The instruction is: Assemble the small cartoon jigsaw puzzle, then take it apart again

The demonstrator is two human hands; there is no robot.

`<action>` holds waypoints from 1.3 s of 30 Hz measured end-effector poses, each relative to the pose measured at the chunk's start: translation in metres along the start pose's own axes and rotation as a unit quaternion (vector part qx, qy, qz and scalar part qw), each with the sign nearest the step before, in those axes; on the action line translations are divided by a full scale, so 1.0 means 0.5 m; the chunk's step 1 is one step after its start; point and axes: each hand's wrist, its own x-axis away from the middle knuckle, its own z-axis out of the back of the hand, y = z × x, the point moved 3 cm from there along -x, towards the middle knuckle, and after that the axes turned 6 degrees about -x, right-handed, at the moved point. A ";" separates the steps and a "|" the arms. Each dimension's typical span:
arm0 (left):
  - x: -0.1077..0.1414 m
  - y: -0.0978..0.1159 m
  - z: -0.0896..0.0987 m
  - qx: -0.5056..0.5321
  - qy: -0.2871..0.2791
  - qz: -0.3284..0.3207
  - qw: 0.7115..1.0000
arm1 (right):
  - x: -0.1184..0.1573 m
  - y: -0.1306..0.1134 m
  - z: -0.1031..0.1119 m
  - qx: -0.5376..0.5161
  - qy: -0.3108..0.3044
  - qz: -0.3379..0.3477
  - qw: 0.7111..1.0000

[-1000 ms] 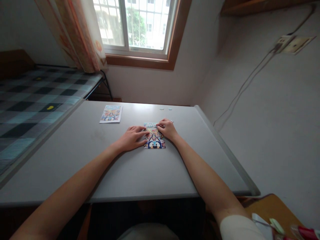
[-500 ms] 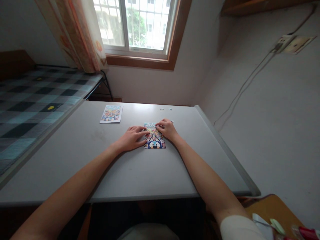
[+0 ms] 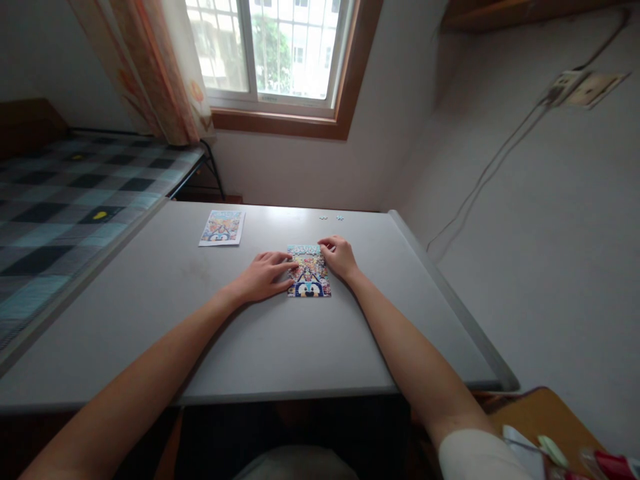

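A small colourful jigsaw puzzle [image 3: 309, 275] with a blue cartoon face at its near end lies flat on the grey-white table [image 3: 240, 353]. At its left edge rests my left hand [image 3: 267, 275], fingers apart, fingertips on the pieces. My right hand [image 3: 338, 257] is at the puzzle's top right corner with thumb and fingers bent together; whatever is between them is too small to make out. Two loose pieces, one [image 3: 323, 218] left of the other [image 3: 340, 218], lie near the far edge. A printed picture card [image 3: 222, 228] with the same design lies at the far left.
A bed with a checked cover [image 3: 90, 180] stands left of the table. Beyond the table are a wall and a window [image 3: 270, 53] with a curtain [image 3: 150, 73]. Cables [image 3: 483, 177] hang on the right wall. A wooden stool [image 3: 555, 413] with small items stands at the lower right.
My right hand has moved slightly right and away from me, from over the puzzle's upper part to its top right corner. The loose piece beside that hand no longer shows. My left hand stays put.
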 end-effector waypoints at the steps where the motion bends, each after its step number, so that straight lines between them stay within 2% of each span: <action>1: 0.000 0.000 0.000 -0.001 0.000 0.000 1.000 | 0.000 -0.001 -0.001 0.005 -0.008 0.002 1.000; 5: 0.000 -0.002 -0.001 -0.007 0.001 -0.002 1.000 | 0.003 -0.005 -0.005 0.022 -0.040 0.011 0.999; 13: 0.000 -0.002 -0.003 -0.010 0.002 -0.003 1.000 | 0.001 -0.002 -0.014 0.056 -0.060 0.019 0.996; 20: 0.001 -0.002 -0.004 -0.007 0.004 -0.002 1.000 | 0.000 0.005 -0.019 0.063 -0.057 0.014 0.996; 28: 0.001 -0.003 -0.004 -0.004 0.004 0.001 1.000 | 0.006 -0.009 -0.017 0.071 -0.051 0.028 0.996; 33: 0.000 -0.001 -0.002 -0.008 0.001 0.000 1.000 | 0.000 0.002 0.002 0.092 -0.009 -0.007 0.996; 36: 0.000 -0.001 -0.001 -0.007 -0.002 0.002 1.000 | -0.001 0.013 0.011 0.111 -0.033 -0.042 0.992; 39: 0.000 -0.002 -0.001 -0.002 -0.003 0.002 1.000 | 0.001 0.014 0.011 0.126 -0.060 -0.046 0.989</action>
